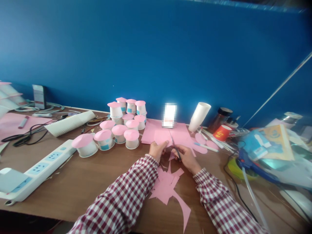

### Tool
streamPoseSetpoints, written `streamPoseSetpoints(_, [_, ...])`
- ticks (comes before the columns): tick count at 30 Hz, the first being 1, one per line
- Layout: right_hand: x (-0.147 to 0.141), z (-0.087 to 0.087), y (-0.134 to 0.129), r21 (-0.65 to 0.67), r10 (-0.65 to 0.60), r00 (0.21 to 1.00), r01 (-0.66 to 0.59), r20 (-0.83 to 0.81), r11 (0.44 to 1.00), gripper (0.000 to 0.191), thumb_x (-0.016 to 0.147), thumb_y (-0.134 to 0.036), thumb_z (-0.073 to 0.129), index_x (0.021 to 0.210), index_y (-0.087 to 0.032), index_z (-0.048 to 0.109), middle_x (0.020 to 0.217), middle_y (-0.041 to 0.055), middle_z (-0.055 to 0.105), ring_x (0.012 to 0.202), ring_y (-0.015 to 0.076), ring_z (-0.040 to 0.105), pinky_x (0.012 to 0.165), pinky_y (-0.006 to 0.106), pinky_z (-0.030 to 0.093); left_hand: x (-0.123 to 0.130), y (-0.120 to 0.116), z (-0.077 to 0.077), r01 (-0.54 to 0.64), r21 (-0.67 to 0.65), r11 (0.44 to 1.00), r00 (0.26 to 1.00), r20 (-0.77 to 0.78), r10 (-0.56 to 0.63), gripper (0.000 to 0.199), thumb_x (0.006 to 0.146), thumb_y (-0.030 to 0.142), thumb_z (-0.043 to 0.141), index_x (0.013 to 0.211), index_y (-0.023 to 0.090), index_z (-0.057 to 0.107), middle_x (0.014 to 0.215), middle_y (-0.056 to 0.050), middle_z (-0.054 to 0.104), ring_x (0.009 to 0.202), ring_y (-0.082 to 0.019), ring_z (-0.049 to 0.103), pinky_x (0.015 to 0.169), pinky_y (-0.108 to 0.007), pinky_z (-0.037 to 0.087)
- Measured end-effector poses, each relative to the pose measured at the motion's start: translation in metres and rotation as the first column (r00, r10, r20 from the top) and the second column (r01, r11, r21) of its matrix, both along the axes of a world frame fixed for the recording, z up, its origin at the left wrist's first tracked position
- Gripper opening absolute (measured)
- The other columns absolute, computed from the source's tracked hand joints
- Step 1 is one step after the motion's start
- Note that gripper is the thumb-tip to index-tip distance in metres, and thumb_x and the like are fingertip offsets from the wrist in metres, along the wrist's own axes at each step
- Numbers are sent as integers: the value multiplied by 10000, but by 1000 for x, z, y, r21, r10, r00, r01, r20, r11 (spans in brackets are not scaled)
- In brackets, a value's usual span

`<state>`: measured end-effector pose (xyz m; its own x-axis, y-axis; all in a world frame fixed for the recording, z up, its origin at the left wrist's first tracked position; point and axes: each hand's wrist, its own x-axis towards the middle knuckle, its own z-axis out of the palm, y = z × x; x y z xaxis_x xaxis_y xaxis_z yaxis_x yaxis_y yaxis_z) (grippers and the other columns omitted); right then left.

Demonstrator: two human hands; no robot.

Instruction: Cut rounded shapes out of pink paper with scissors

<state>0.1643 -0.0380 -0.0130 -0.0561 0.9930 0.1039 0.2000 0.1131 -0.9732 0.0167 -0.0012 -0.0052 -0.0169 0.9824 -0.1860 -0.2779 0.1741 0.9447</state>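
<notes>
My left hand (158, 150) pinches a piece of pink paper (162, 137) by its near edge, above the table. In my right hand (186, 156) is a pair of scissors (177, 151), its blades pointing away from me at the right side of that paper. Whether the blades are apart is too small to tell. Behind both hands lie larger pink sheets (148, 131). Jagged pink paper scraps (165, 187) are heaped on the table between my forearms.
Several paper cups with pink cone tops (119, 133) stand left of my hands. A white power strip (41, 169) lies farther left. To the right are a stack of white cups (200, 116), a red cup (221, 132) and a blue glue gun (255, 167). A blue wall (156, 48) rises behind.
</notes>
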Motion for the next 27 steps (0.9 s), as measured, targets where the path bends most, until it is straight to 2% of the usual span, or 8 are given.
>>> streamPoseSetpoints(10, [1, -2, 1, 8, -1, 1000, 1, -1, 1000, 431, 760, -498, 670, 1007, -145, 683, 588, -25, 525, 508, 120, 489, 481, 244, 424, -1, 1, 2, -3, 0, 1000, 1000, 14, 3, 394, 587, 320, 770, 434, 179, 435, 341, 46, 396, 328, -56, 343, 339, -208, 224])
streamPoseSetpoints(16, [-1, 2, 0, 15, 6, 1000, -6, 6, 1000, 379, 756, -501, 669, 896, -148, 683, 588, -24, 520, 502, 113, 462, 474, 243, 408, -3, 2, 4, 16, 5, 1000, 999, 30, -16, 376, 583, 331, 772, 478, 178, 445, 352, 54, 395, 329, -51, 331, 339, -201, 211])
streamPoseSetpoints(21, [-2, 5, -2, 16, 14, 1000, -14, 1, 1000, 365, 756, -454, 690, 938, -138, 680, 603, -30, 520, 522, 109, 483, 489, 236, 411, -4, 2, 5, 18, -43, 999, 1000, 1, -18, 399, 576, 340, 782, 473, 179, 431, 369, 51, 397, 339, -50, 336, 332, -200, 205])
streamPoseSetpoints(24, [-2, 4, -1, 11, 22, 1000, -22, -22, 1000, 366, 771, -445, 678, 974, -141, 677, 608, -31, 523, 530, 111, 486, 505, 242, 414, -4, 2, 4, 24, -16, 1000, 999, 33, -23, 401, 564, 345, 786, 479, 173, 434, 388, 59, 396, 352, -41, 334, 340, -190, 219])
streamPoseSetpoints(27, [-1, 3, -1, 14, 32, 999, -31, -39, 999, 333, 770, -440, 679, 929, -147, 683, 594, -34, 520, 524, 111, 485, 507, 240, 408, -5, 1, 5, 32, -9, 999, 999, 37, -32, 400, 558, 349, 783, 471, 169, 436, 389, 55, 401, 359, -40, 338, 346, -187, 224])
